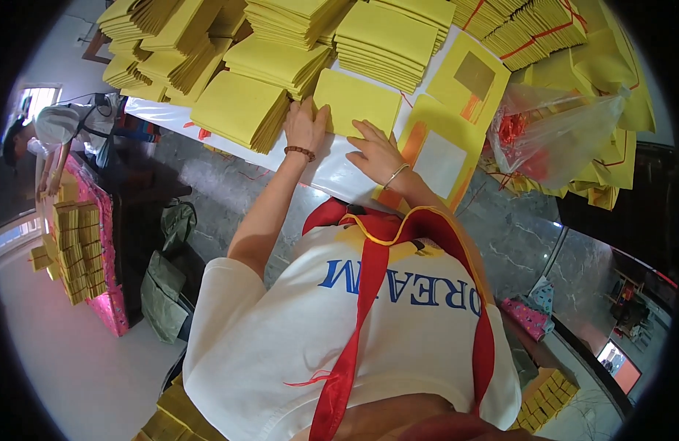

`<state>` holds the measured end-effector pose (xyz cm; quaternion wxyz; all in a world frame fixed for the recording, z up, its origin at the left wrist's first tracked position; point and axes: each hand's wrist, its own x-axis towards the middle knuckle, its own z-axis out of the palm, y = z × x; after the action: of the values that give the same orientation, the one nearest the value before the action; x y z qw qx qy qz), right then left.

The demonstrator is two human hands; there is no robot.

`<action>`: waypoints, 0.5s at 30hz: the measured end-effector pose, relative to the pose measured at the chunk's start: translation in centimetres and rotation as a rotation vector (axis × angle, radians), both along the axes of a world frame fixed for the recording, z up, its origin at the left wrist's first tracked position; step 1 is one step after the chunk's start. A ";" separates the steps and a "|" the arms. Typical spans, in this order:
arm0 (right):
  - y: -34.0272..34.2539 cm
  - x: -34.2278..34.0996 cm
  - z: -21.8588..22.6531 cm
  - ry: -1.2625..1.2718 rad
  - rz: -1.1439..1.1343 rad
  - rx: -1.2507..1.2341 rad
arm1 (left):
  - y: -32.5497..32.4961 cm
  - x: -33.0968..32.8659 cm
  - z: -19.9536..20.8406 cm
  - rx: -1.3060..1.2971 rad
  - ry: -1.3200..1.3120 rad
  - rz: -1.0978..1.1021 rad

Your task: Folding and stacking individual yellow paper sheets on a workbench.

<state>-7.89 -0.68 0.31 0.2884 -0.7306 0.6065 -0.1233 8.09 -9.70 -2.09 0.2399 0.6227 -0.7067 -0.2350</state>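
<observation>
A folded yellow paper sheet [359, 101] lies on the white-topped table [332, 167] in front of me. My left hand [306, 128] rests at its left side, fingers pointing away and thumb apart, close to a stack of folded yellow paper [240, 110]. Near the sheet's lower right edge is my right hand [381, 153], its fingers spread and the thumb apart. Neither hand visibly grips anything. To the right of my right hand lie flat yellow paper pieces with orange print; one shows a white panel [436, 163], another a brownish window [474, 76].
More yellow stacks [387, 37] fill the table's far side, some tied with red string [534, 45]. A clear plastic bag [556, 132] with red stuff inside sits at the right. At the left, yellow bundles [78, 250] stand on a pink-covered table [113, 301], near a green cloth-like item [163, 294].
</observation>
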 end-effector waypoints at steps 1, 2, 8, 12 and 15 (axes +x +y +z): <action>0.1 0.0 -0.1 -0.015 -0.006 -0.024 | -0.1 0.2 -0.2 -0.010 0.082 0.005; 0.2 0.0 -0.1 -0.015 0.000 -0.029 | -0.1 0.3 -0.5 -0.014 0.082 0.010; 0.0 -0.3 -0.6 -0.080 -0.016 -0.033 | -0.7 0.2 -0.5 0.125 0.270 0.029; -0.1 -0.3 -1.0 -0.097 -0.032 -0.040 | -0.4 -0.2 -0.1 0.229 0.124 0.037; 0.0 0.0 -0.9 -0.114 -0.054 -0.054 | -0.4 -0.2 -0.6 0.143 0.160 0.054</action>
<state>-7.90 -0.67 -0.63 0.2990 -0.7134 0.6050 -0.1887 7.91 -10.12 -2.73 0.2568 0.6364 -0.6495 -0.3275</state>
